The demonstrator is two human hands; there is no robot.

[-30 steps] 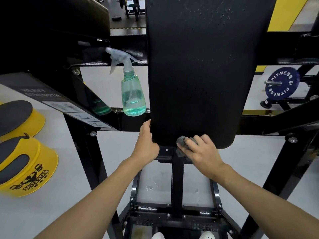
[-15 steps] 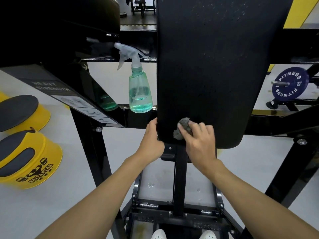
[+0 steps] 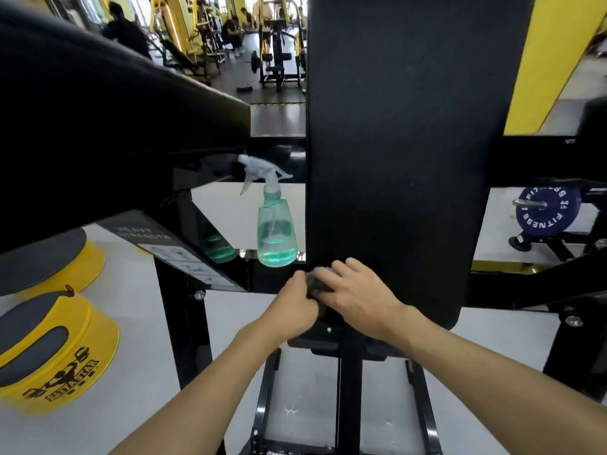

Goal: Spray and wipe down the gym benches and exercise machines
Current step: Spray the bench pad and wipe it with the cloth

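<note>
Two hands meet low on the black pad [image 3: 404, 159], which runs up-frame: right hand [image 3: 361, 298] flat-fingered on the grey cloth [image 3: 316, 284], left hand [image 3: 294, 305] gripping the pad's edge.

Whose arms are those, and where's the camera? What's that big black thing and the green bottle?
The camera sits on a person's head, looking down, so the arms are that person's own. The black pad is the cushion of a gym machine. The right hand presses a grey cloth onto its lower left edge to wipe it. The left hand is curled beside the cloth; I can't tell whether it grips the pad or the cloth. The spray bottle, with green liquid inside, stands on the machine's black frame bar, left of the pad. Nobody holds it.
</note>
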